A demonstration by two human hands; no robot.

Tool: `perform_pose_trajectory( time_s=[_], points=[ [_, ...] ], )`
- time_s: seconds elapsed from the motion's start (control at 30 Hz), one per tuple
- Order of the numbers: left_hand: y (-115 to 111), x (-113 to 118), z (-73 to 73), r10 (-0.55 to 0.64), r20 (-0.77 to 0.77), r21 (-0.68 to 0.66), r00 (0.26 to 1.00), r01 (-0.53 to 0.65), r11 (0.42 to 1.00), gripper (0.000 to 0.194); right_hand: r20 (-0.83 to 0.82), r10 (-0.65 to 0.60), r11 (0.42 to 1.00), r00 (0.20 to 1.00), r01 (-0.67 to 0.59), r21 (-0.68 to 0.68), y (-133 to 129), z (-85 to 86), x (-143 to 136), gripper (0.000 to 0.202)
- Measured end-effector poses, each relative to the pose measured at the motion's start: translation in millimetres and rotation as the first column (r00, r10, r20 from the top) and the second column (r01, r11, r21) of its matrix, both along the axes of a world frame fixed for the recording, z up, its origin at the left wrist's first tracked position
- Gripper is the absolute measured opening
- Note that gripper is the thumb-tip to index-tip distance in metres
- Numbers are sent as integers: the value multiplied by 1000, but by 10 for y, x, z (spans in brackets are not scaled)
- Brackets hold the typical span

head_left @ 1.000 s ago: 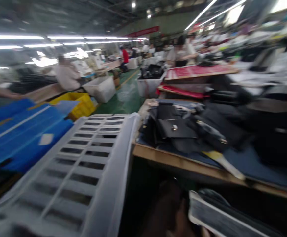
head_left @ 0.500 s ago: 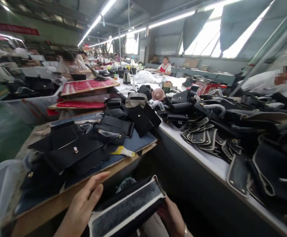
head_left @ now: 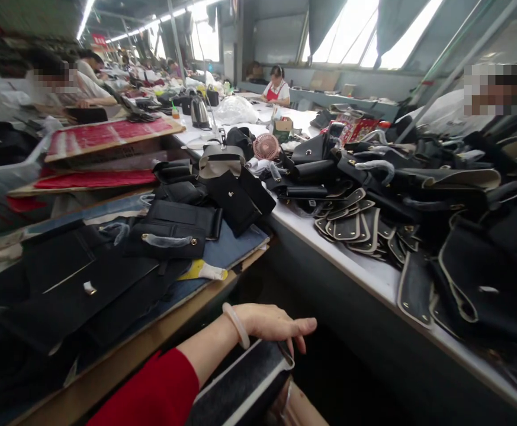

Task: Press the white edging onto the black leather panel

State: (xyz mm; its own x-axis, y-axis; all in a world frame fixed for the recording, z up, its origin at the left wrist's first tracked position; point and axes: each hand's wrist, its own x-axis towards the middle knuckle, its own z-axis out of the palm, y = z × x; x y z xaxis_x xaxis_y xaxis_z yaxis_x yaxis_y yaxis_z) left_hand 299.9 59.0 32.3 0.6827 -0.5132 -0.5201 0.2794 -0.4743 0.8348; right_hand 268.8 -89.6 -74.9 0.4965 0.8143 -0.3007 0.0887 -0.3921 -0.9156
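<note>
A black bag piece with pale edging (head_left: pixel 244 384) lies slanted at the bottom centre, its long narrow side facing up. My left hand (head_left: pixel 273 322) reaches across its far end, palm down, with the thumb stretched out to the right and the fingertips bent downward. A pale bangle circles that wrist, below a red sleeve. Low on the piece's right side, my right hand (head_left: pixel 280 405) supports it, fingers mostly hidden beneath and behind it.
Black bags (head_left: pixel 169 228) cover the board at left, beside a yellow-and-white strip (head_left: pixel 202 271). Black flaps (head_left: pixel 356 228) and more bags (head_left: pixel 493 284) are heaped on the white table at right. A pink fan (head_left: pixel 266 146) and kettle (head_left: pixel 199 112) stand farther back. Several people sit around.
My left hand has swung right and over the bag piece's far end, bringing the bangle and red sleeve into view. The camera view has shifted, and my right hand is lower and more hidden.
</note>
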Motion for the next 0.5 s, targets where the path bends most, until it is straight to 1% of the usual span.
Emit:
perform_pose_trajectory(
  time_s=[0.07, 0.13, 0.2, 0.27, 0.37, 0.43, 0.5],
  points=[
    [0, 28, -64, -35, -59, -6, 998, 34, 999, 85, 8, -9, 1000, 1000, 9, -27, -180, 82, 84, 29],
    [16, 44, -109, -51, -125, -39, 991, 46, 998, 88, 11, -22, 999, 1000, 22, -38, -335, 141, 208, 31],
    [33, 61, -141, -56, -189, -80, 980, 41, 996, 89, 14, -32, 999, 999, 32, -38, -426, 164, 340, 34],
    [38, 84, -160, -62, -246, -117, 967, 34, 993, 83, 11, -40, 999, 999, 41, -32, -458, 159, 451, 35],
    [33, 113, -161, -89, -314, -149, 945, 44, 988, 70, 7, -41, 999, 999, 41, -20, -462, 152, 556, 47],
    [35, 115, -151, -103, -333, -158, 937, 53, 986, 65, 18, -23, 1000, 1000, 24, -15, -466, 168, 602, 52],
    [45, 104, -151, -118, -325, -170, 938, 64, 983, 62, 37, -2, 1000, 999, 2, -14, -461, 184, 658, 52]
  ],
)
